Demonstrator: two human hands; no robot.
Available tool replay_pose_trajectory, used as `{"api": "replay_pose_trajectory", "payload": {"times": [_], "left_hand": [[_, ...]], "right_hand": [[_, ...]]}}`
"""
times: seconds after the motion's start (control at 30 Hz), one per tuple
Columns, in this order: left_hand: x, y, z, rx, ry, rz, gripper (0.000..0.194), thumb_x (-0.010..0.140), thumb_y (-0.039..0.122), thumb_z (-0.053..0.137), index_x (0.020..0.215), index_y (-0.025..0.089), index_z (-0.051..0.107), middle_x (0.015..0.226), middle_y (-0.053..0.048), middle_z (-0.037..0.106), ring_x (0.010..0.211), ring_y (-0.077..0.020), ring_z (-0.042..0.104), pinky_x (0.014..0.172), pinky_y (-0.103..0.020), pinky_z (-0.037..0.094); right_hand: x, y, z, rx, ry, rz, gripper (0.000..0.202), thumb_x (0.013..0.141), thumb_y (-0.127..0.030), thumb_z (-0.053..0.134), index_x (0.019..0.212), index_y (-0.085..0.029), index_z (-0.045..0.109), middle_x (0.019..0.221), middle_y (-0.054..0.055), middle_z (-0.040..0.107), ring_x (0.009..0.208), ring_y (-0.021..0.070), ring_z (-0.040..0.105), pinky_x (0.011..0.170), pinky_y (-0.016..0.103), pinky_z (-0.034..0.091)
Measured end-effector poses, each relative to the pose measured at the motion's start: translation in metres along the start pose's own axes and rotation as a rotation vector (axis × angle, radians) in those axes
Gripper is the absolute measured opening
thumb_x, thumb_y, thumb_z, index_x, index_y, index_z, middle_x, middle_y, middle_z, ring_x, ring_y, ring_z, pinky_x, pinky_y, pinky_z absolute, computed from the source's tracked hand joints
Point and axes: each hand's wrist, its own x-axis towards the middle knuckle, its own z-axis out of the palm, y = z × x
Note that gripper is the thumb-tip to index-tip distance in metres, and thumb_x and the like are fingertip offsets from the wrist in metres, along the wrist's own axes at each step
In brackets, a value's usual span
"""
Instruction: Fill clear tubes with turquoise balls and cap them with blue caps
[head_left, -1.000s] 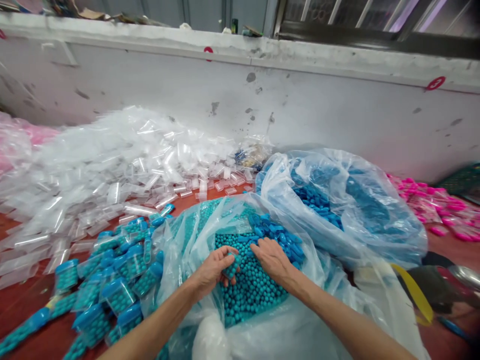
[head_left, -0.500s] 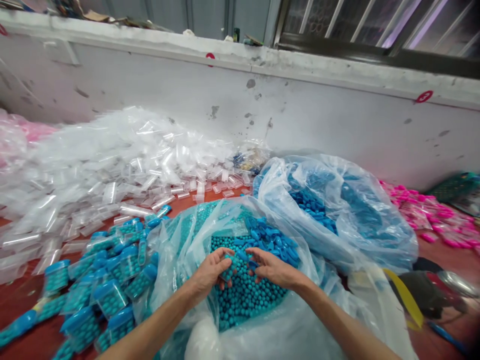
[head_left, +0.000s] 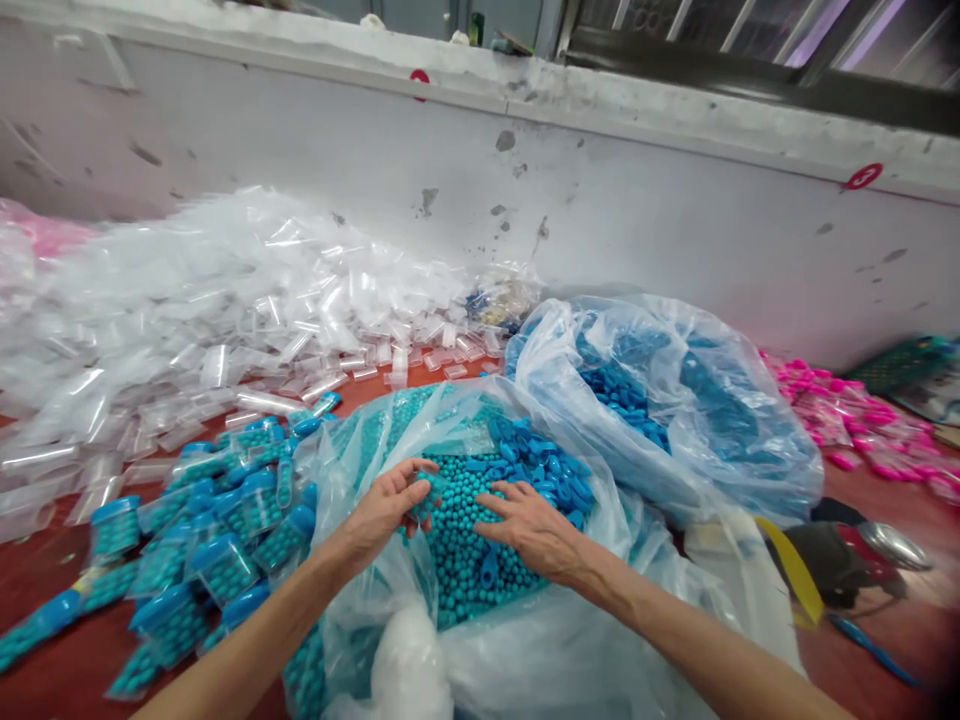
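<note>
My left hand (head_left: 394,500) is closed around a small clear container (head_left: 426,505) with teal beads showing through it. The fingers hide most of that container. My right hand (head_left: 529,530) hovers palm down at the heap of teal beads (head_left: 465,560), its fingers spread and nothing visible in them. Whether the fingertips touch the beads I cannot tell. The beads fill an open plastic bag (head_left: 375,590) below both hands. Blue caps (head_left: 547,470) lie on the beads at the bag's far right, and a loose one (head_left: 489,568) rests below my right hand.
Bead-filled containers with blue caps (head_left: 225,565) are piled at the left. Behind them spreads a big heap of clear empty containers (head_left: 247,300). A second bag (head_left: 720,420) of blue caps stands at the right, with pink pieces (head_left: 862,420) beyond. A wall (head_left: 637,220) closes the back.
My left hand has moved left and slightly up with the container, away from my right hand. The right hand's fingers have spread out over the beads, and a blue cap now lies below it.
</note>
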Motion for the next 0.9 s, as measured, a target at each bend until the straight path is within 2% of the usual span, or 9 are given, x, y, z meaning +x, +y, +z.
{"api": "replay_pose_trajectory", "payload": {"times": [0.1,0.17,0.27,0.33,0.43,0.5,0.6,0.73,0.9], "left_hand": [[-0.001,-0.003,0.0,0.017,0.0,-0.018,0.042,0.07,0.044,0.061,0.101,0.019,0.046,0.069,0.002,0.058,0.046,-0.0081,0.054,0.037,-0.015,0.031],[0.001,-0.007,0.003,0.039,-0.003,-0.03,0.042,0.07,0.044,0.061,0.1,0.019,0.046,0.068,0.002,0.058,0.046,-0.0077,0.054,0.038,-0.015,0.031],[0.004,-0.013,0.008,0.071,-0.021,-0.03,0.04,0.071,0.044,0.059,0.099,0.019,0.045,0.068,0.003,0.057,0.047,-0.0074,0.054,0.038,-0.015,0.032],[0.006,-0.017,0.012,0.084,-0.038,-0.026,0.039,0.072,0.043,0.058,0.099,0.019,0.044,0.067,0.004,0.055,0.047,-0.0074,0.054,0.038,-0.015,0.033],[0.009,-0.023,0.019,0.084,-0.065,-0.025,0.039,0.071,0.044,0.058,0.098,0.02,0.044,0.065,0.006,0.049,0.047,-0.0082,0.054,0.037,-0.015,0.035],[0.011,-0.026,0.024,0.072,-0.085,-0.017,0.04,0.071,0.046,0.058,0.097,0.019,0.044,0.066,0.005,0.049,0.049,-0.009,0.054,0.037,-0.016,0.038],[0.012,-0.029,0.032,0.071,-0.095,0.002,0.042,0.071,0.047,0.057,0.099,0.019,0.043,0.072,0.003,0.05,0.05,-0.0083,0.054,0.038,-0.016,0.04],[0.01,-0.031,0.037,0.073,-0.066,0.01,0.05,0.071,0.048,0.056,0.109,0.019,0.038,0.074,0.004,0.05,0.046,-0.0076,0.052,0.035,-0.016,0.038],[0.009,-0.035,0.037,0.075,0.013,0.018,0.061,0.071,0.048,0.056,0.121,0.019,0.034,0.068,0.006,0.045,0.042,-0.0067,0.05,0.034,-0.016,0.035]], "right_hand": [[0.001,-0.004,0.017,-0.036,-0.036,-0.122,0.016,0.083,-0.02,0.046,0.087,-0.023,0.061,0.107,0.006,0.053,0.106,0.0253,0.039,0.083,0.039,0.032],[0.001,-0.002,0.029,-0.056,-0.038,-0.105,0.016,0.084,-0.021,0.045,0.08,-0.02,0.061,0.102,0.008,0.054,0.107,0.0251,0.039,0.086,0.04,0.032],[0.001,0.006,0.036,-0.006,-0.026,-0.002,0.021,0.085,-0.015,0.04,0.082,-0.017,0.06,0.095,0.009,0.057,0.102,0.0229,0.044,0.086,0.038,0.033],[0.001,0.011,0.032,0.152,0.015,0.149,0.021,0.085,-0.014,0.039,0.089,-0.015,0.059,0.09,0.009,0.059,0.092,0.0206,0.05,0.081,0.033,0.037],[0.004,0.008,0.016,0.523,0.219,0.366,0.026,0.089,-0.022,0.036,0.103,-0.015,0.056,0.085,0.006,0.061,0.079,0.0163,0.054,0.073,0.026,0.041],[0.008,0.0,0.007,0.735,0.344,0.372,0.029,0.09,-0.028,0.032,0.101,-0.017,0.057,0.08,0.002,0.06,0.071,0.0137,0.054,0.067,0.023,0.04],[0.013,-0.013,0.0,0.884,0.401,0.327,0.031,0.089,-0.029,0.033,0.084,-0.018,0.061,0.067,-0.002,0.056,0.06,0.0113,0.048,0.059,0.021,0.038],[0.015,-0.018,0.006,0.849,0.477,0.366,0.031,0.088,-0.027,0.035,0.074,-0.017,0.061,0.063,-0.002,0.054,0.057,0.0111,0.046,0.057,0.021,0.035],[0.011,-0.014,0.011,0.518,0.458,0.315,0.027,0.088,-0.021,0.037,0.068,-0.017,0.055,0.062,-0.001,0.049,0.06,0.0112,0.046,0.058,0.022,0.031]]}}
